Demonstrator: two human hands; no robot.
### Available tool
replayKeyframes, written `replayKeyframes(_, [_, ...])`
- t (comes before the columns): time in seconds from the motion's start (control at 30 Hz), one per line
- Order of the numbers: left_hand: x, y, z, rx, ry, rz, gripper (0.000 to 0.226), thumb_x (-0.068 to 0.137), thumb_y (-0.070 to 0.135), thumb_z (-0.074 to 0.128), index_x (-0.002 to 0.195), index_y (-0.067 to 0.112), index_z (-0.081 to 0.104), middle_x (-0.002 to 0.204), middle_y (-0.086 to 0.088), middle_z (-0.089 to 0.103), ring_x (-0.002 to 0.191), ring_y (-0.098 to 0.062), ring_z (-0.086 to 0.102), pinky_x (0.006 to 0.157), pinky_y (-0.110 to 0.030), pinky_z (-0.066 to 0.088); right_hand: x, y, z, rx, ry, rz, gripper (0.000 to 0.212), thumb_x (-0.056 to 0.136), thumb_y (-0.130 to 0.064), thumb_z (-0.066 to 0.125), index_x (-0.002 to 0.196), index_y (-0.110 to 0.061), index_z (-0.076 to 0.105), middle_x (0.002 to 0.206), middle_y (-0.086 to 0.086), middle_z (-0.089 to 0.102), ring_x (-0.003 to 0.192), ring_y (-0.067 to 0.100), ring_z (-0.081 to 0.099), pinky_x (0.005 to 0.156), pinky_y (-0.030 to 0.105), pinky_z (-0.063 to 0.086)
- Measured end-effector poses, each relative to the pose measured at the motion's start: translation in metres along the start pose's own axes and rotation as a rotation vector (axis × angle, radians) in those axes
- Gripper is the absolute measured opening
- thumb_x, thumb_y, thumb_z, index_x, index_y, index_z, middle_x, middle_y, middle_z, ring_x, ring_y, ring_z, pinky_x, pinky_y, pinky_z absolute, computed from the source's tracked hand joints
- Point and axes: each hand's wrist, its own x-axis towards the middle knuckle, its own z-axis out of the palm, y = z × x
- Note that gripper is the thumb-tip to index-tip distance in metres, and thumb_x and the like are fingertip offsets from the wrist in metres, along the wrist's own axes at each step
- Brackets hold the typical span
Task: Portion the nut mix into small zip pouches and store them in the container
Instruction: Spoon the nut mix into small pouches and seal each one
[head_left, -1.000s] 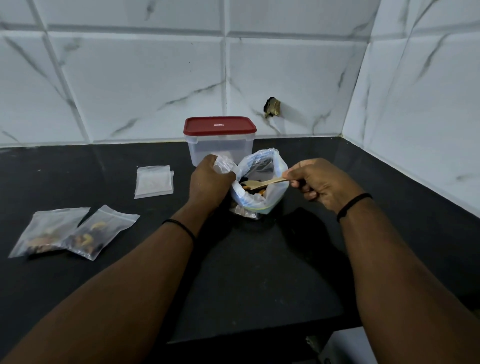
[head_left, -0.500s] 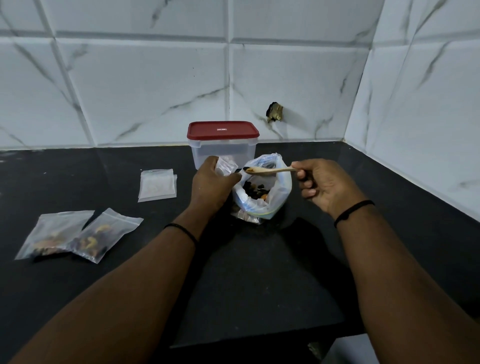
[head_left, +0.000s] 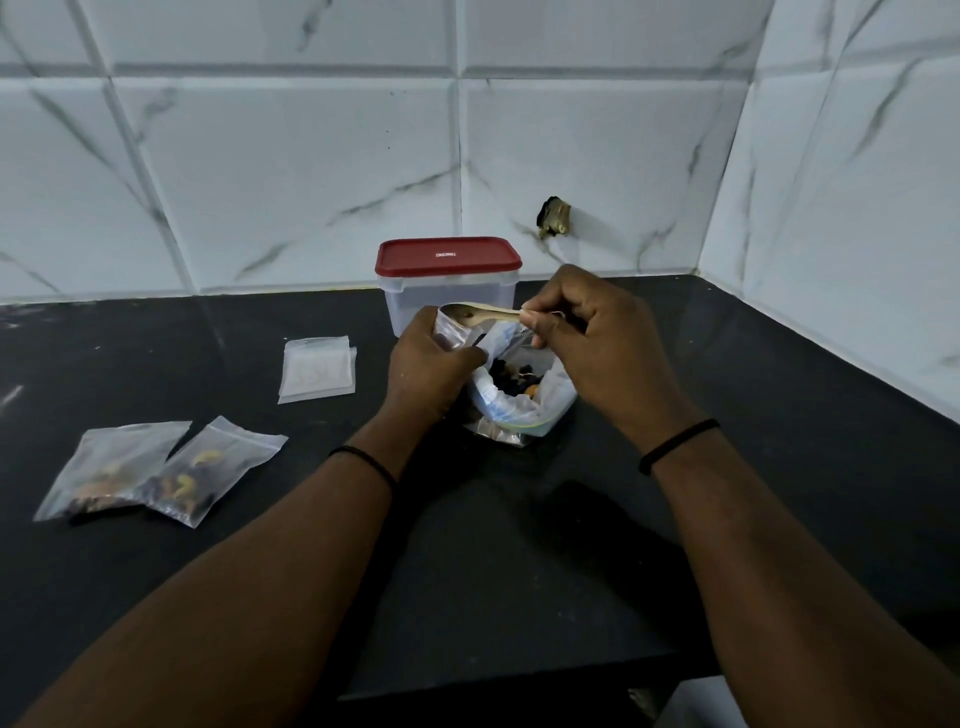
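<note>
Spoon (head_left: 480, 315) now over pouch (head_left: 451, 332) in left grip (head_left: 428, 364); right grip (head_left: 597, 338) on handle; lidded container (head_left: 448, 278) behind.

The spoon (head_left: 480, 315) in the right hand (head_left: 605, 345) looks like pale matt wood. The pouch (head_left: 451, 333) the left hand (head_left: 428, 364) grips is thin clear plastic, as is the crinkled glossy bag (head_left: 524, 402) between the hands. Behind them, the container (head_left: 447, 296) is frosted plastic under a smooth red lid (head_left: 448, 255). The counter (head_left: 519, 545) is dark and polished; the tiles (head_left: 311, 171) are glossy marble-look.

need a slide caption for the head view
Right hand tips a spoon into a pouch in the left hand.
</note>
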Motion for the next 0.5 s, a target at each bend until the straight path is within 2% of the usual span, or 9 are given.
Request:
replayKeyframes(0.07, [0.0, -0.001, -0.001, -0.024, 0.011, 0.011, 0.041, 0.069, 0.02, 0.079, 0.106, 0.018, 0.063, 0.097, 0.0, 0.072, 0.087, -0.019, 0.07, 0.079, -0.046, 0.06, 0.0, 0.001, -0.002, -0.023, 0.013, -0.085, 0.009, 0.09, -0.014, 0.072, 0.086, -0.008, 0.066, 0.081, -0.002, 0.07, 0.075, 0.017, 0.067, 0.07, 0.042, 0.057])
replayKeyframes(0.13, [0.0, -0.002, -0.001, -0.028, 0.013, 0.019, 0.041, 0.069, 0.022, 0.079, 0.106, 0.018, 0.063, 0.096, 0.001, 0.072, 0.088, -0.018, 0.07, 0.082, -0.047, 0.059, 0.001, 0.004, -0.004, -0.016, 0.038, -0.104, 0.009, 0.089, -0.015, 0.072, 0.086, -0.009, 0.066, 0.08, -0.003, 0.069, 0.076, 0.022, 0.067, 0.07, 0.047, 0.056])
replayKeyframes(0.2, [0.001, -0.002, -0.001, -0.023, 0.019, 0.025, 0.037, 0.071, 0.02, 0.079, 0.104, 0.018, 0.062, 0.094, 0.001, 0.071, 0.086, -0.018, 0.07, 0.082, -0.047, 0.059, 0.001, 0.006, -0.006, 0.032, 0.088, -0.11, 0.009, 0.09, -0.016, 0.07, 0.086, -0.009, 0.065, 0.079, -0.004, 0.067, 0.075, 0.022, 0.066, 0.069, 0.047, 0.056])
replayKeyframes(0.27, [0.002, -0.003, -0.001, -0.014, 0.029, 0.03, 0.034, 0.073, 0.018, 0.079, 0.102, 0.018, 0.061, 0.092, 0.0, 0.07, 0.084, -0.018, 0.069, 0.081, -0.046, 0.059, 0.001, 0.005, -0.008, 0.053, 0.168, -0.072, 0.008, 0.09, -0.016, 0.069, 0.085, -0.011, 0.064, 0.077, -0.006, 0.066, 0.073, 0.018, 0.066, 0.067, 0.038, 0.057])
replayKeyframes(0.33, [0.003, -0.003, -0.001, -0.01, 0.038, 0.027, 0.033, 0.075, 0.016, 0.078, 0.103, 0.018, 0.061, 0.094, 0.0, 0.07, 0.086, -0.018, 0.069, 0.081, -0.046, 0.059, 0.001, 0.009, -0.008, -0.025, 0.251, 0.042, 0.011, 0.09, -0.016, 0.069, 0.082, -0.014, 0.062, 0.071, -0.012, 0.063, 0.067, 0.006, 0.063, 0.06, 0.019, 0.05])
replayKeyframes(0.37, [0.003, -0.003, -0.001, -0.006, 0.045, 0.02, 0.034, 0.075, 0.016, 0.077, 0.105, 0.018, 0.061, 0.096, -0.001, 0.07, 0.087, -0.019, 0.069, 0.081, -0.047, 0.059, -0.001, 0.011, -0.008, -0.079, 0.275, 0.131, 0.012, 0.087, -0.017, 0.069, 0.078, -0.015, 0.061, 0.067, -0.013, 0.061, 0.063, 0.004, 0.06, 0.057, 0.015, 0.047])
replayKeyframes(0.43, [0.003, -0.003, -0.001, 0.007, 0.059, 0.012, 0.034, 0.076, 0.015, 0.076, 0.106, 0.018, 0.06, 0.097, -0.001, 0.07, 0.089, -0.018, 0.068, 0.082, -0.045, 0.059, -0.002, 0.016, -0.005, -0.118, 0.258, 0.335, 0.01, 0.08, -0.021, 0.064, 0.072, -0.017, 0.06, 0.063, -0.006, 0.064, 0.061, 0.01, 0.062, 0.059, 0.028, 0.053])
replayKeyframes(0.5, [0.002, -0.002, -0.002, 0.028, 0.058, 0.02, 0.033, 0.079, 0.015, 0.075, 0.107, 0.017, 0.059, 0.098, -0.001, 0.069, 0.089, -0.017, 0.068, 0.08, -0.04, 0.059, -0.003, 0.018, -0.001, -0.154, 0.178, 0.505, 0.009, 0.078, -0.024, 0.06, 0.072, -0.018, 0.06, 0.068, 0.0, 0.069, 0.068, 0.018, 0.065, 0.062, 0.033, 0.052])
